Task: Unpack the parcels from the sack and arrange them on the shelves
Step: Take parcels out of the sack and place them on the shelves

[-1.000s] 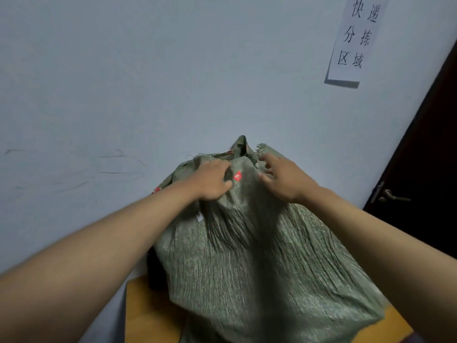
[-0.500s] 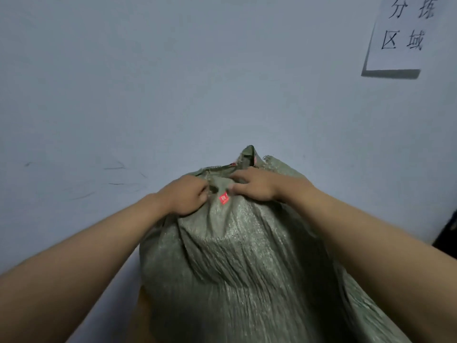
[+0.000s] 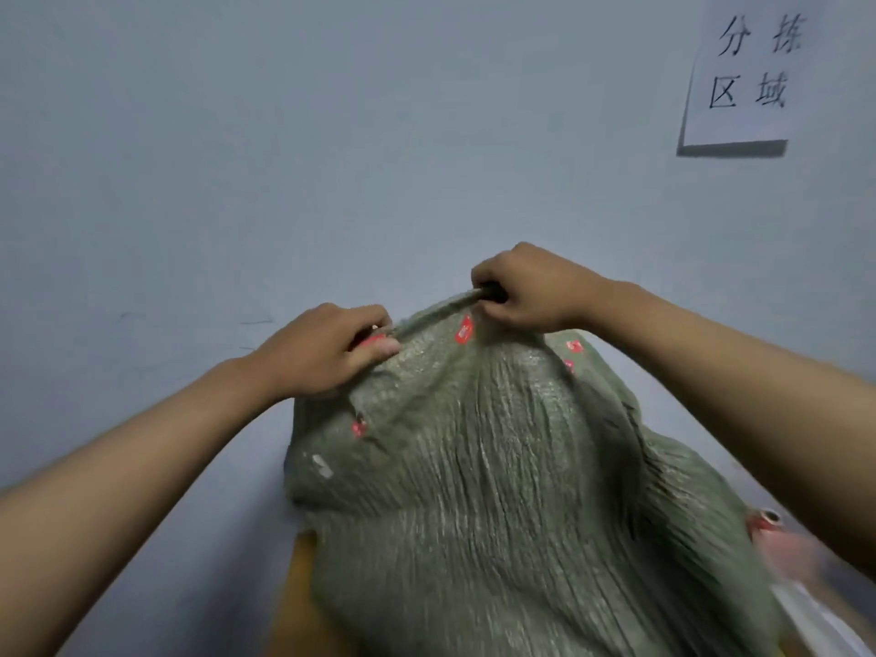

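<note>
- The rolled rim of the sack (image 3: 474, 490) is gripped firmly by the left hand (image 3: 322, 350) and the right hand (image 3: 531, 289).
- The rim should be pulled apart evenly, so the mouth is opened without tipping.

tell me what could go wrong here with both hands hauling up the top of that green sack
The left hand and right hand grip only the bunched top edge of the sack, so the woven fabric might slip or tear. Blurred items showing at its lower right could spill out.
</note>
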